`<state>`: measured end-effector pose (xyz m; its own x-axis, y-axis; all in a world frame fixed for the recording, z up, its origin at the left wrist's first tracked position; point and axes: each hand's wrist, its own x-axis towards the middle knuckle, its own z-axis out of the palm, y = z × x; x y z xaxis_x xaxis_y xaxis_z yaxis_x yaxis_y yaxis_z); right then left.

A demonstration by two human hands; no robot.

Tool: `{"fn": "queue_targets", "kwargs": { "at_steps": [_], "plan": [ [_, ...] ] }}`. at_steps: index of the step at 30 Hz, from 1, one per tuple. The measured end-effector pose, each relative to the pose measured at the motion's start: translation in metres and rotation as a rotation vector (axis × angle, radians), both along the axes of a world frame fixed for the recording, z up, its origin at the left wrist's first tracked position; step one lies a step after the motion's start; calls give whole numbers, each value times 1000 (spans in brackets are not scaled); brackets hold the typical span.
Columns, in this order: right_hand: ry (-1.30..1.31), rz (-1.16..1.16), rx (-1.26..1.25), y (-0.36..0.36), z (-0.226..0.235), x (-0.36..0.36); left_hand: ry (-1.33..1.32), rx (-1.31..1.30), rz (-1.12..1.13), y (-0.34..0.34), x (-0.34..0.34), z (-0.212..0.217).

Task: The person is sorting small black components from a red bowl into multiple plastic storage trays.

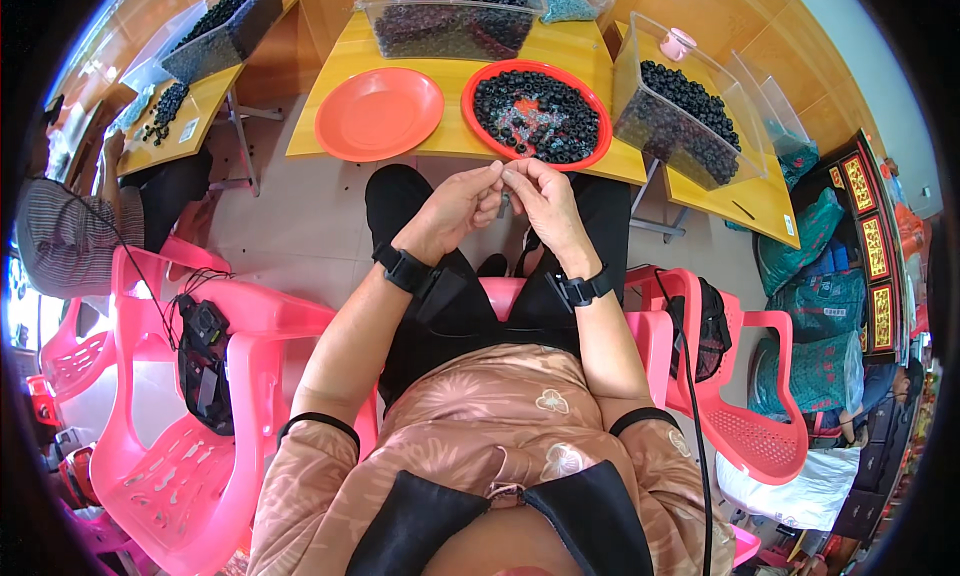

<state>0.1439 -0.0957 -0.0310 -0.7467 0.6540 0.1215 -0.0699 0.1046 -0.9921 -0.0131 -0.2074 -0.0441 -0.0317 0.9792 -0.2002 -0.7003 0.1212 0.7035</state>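
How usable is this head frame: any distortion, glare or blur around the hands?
Head view: strong fisheye, so the yellow table edges bow and a black rim cuts the corners. Light is even daylight, with no harsh glare. Left hand and right hand are sharp at centre, but the small piece pinched between them is too tiny to make out. The red plate of black rings is clear.

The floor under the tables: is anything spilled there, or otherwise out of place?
Yes. A few small dark rings lie loose on the floor near the table leg, apart from the heaps in the red plate and clear bins. Both hands pinch one small piece above the lap; nothing else looks odd.
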Motion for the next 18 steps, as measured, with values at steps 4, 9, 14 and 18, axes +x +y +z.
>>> {"fn": "queue_targets", "kwargs": {
  "at_steps": [4,9,14,18],
  "plan": [
    [-65,-50,63,11,10,-8,13,20,45,-3,-2,-1],
    [-108,-359,396,89,27,-31,58,1,112,2,-9,-6],
    [-405,-144,752,134,8,-55,100,-24,141,2,-12,-4],
    [-690,18,893,134,4,-75,70,-59,167,-2,-22,-12]
  ]
}}
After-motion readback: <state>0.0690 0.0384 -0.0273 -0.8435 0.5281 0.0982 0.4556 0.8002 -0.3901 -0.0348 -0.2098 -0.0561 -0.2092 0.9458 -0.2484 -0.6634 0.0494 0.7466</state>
